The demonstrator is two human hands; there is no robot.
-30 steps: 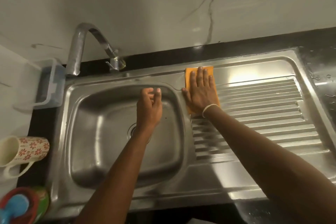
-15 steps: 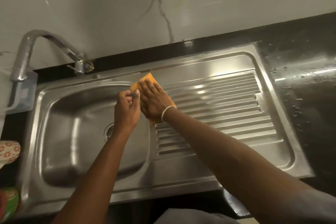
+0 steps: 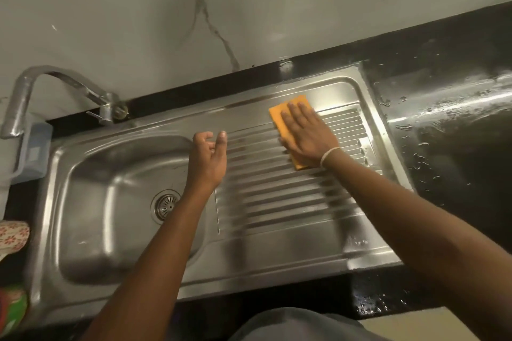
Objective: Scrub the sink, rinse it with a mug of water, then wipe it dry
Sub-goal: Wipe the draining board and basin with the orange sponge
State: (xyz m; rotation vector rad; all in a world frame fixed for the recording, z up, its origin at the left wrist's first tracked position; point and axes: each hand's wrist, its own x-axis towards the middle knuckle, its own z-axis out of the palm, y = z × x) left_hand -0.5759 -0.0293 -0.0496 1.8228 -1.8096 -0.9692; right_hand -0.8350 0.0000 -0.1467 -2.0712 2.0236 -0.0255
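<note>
While the right hand (image 3: 307,134) lies flat with straight fingers on the orange cloth (image 3: 288,116), it presses the cloth onto the far part of the ribbed drainboard (image 3: 291,199) of the steel sink (image 3: 116,296). A pale band sits on that wrist. Left hand (image 3: 207,158) is over the drainboard's left edge, just beside the basin, fingers loosely curled, holding nothing; cannot tell if it touches the metal. Basin has a round drain strainer (image 3: 165,205) in its floor. Tap (image 3: 55,86) arches over the far-left corner, a clear plastic holder (image 3: 30,155) under its spout. Black worktop (image 3: 454,124) right of the sink is wet, with droplets. Floral mug (image 3: 12,235) is partly cut off at the left edge, on the worktop beside the basin. Veined marble wall (image 3: 249,3) behind.
</note>
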